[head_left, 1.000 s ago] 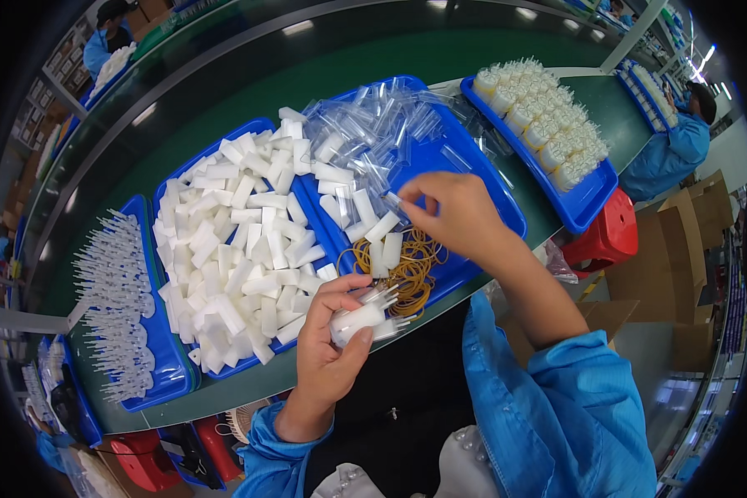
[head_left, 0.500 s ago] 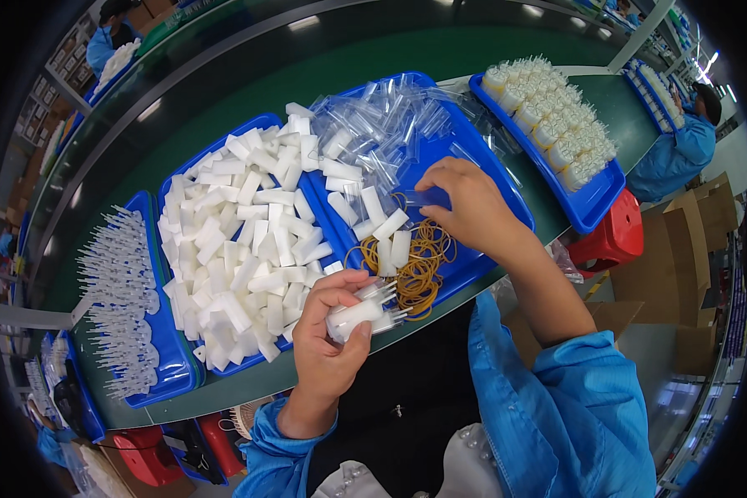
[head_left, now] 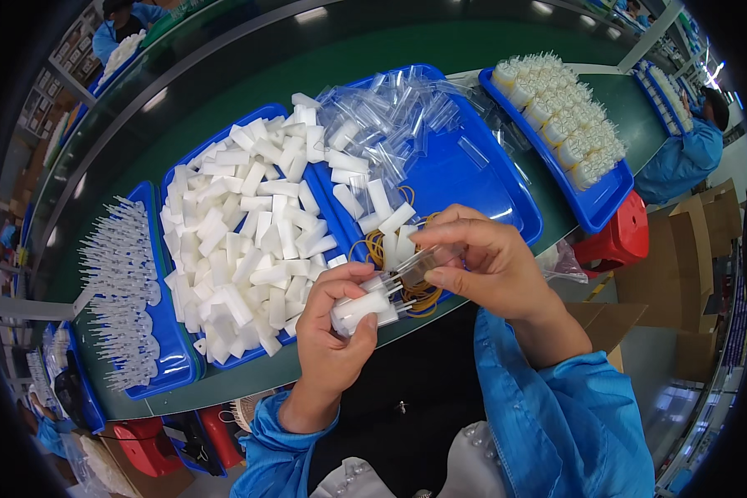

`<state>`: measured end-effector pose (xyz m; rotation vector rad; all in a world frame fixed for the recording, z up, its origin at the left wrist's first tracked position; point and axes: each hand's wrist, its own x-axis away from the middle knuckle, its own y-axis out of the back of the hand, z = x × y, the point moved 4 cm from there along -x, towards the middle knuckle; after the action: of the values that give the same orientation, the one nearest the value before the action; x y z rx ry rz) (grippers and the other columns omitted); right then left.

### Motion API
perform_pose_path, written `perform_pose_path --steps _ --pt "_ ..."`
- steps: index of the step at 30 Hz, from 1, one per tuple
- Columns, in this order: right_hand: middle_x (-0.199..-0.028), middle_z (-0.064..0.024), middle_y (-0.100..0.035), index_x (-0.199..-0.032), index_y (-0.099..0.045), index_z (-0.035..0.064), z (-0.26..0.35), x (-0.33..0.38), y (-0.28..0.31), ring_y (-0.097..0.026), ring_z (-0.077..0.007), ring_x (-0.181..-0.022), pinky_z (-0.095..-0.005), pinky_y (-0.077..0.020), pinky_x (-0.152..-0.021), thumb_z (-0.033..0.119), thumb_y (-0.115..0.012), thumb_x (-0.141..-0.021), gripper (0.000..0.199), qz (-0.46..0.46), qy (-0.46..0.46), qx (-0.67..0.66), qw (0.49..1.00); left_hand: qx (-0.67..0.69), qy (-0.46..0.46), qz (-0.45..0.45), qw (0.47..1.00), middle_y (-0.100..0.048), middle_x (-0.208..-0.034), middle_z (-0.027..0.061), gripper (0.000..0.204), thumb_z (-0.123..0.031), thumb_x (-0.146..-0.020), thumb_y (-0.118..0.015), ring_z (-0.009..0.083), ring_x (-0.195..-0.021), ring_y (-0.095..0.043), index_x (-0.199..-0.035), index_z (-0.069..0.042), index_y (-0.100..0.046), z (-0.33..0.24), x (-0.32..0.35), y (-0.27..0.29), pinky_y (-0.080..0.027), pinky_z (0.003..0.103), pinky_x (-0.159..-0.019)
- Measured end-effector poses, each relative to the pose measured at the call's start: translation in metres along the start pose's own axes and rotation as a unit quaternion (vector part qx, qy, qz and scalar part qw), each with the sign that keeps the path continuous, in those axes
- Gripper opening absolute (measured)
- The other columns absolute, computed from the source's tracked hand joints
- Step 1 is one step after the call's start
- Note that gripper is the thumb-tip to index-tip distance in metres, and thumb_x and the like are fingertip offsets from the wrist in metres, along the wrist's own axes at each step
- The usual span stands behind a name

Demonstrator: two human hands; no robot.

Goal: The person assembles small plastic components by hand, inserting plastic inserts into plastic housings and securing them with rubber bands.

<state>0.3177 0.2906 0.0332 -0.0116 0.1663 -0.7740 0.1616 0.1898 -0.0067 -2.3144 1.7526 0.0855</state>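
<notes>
The left hand (head_left: 336, 332) is curled around a small white plastic piece (head_left: 358, 309), thumb and fingers pressed on its body, holding it above the near edge of the green bench (head_left: 473, 50). The right hand (head_left: 481, 270) pinches a clear plastic tube (head_left: 419, 264) between thumb and forefinger, its near end meeting the thin prongs that stick out of the white piece. Both items sit between the two hands, just over the front rim of the middle blue tray (head_left: 506, 207), where loose yellow rubber bands (head_left: 373, 247) and more clear tubes (head_left: 390, 116) lie. To the left, another tray holds a heap of white pieces (head_left: 241, 241), and farther left a tray carries rows of thin white sticks (head_left: 120, 290). A tray of finished white bundles (head_left: 560, 116) stands to the right. The white piece looks light and rigid, easy to hold by its blocky body; its prongs seem slender and likely to bend, so they are best left untouched. The clear tube appears thin-walled, smooth and a little slippery, so a gentle pinch near its middle should steady it without crushing.
</notes>
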Motion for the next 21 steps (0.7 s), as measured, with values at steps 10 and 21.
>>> perform_pose_path --steps 10,21 --pt "-0.101 -0.0074 -0.056 -0.120 -0.050 -0.0029 -0.016 0.007 -0.018 -0.055 -0.0099 -0.091 -0.0232 -0.0441 -0.080 0.002 -0.058 -0.086 0.035 -0.046 -0.062 -0.083 0.994 -0.032 -0.007 -0.007 0.999 -0.052 -0.112 0.0154 0.025 0.008 -0.068 -0.055 0.0210 -0.104 -0.051 -0.091 -0.001 -0.051 -0.003 0.000 0.000 -0.039 0.032 -0.091" --pt "-0.104 -0.0097 -0.059 -0.116 -0.051 -0.0035 -0.032 0.015 -0.024 -0.058 -0.0132 -0.094 -0.0262 -0.0468 -0.083 0.003 -0.059 -0.086 0.032 -0.080 -0.063 -0.238 0.966 -0.153 -0.072 0.016 0.986 -0.047 -0.119 0.0189 0.021 -0.004 -0.078 -0.063 0.0285 -0.110 -0.052 -0.096 0.001 -0.054 -0.011 0.001 -0.002 -0.040 0.037 -0.092"
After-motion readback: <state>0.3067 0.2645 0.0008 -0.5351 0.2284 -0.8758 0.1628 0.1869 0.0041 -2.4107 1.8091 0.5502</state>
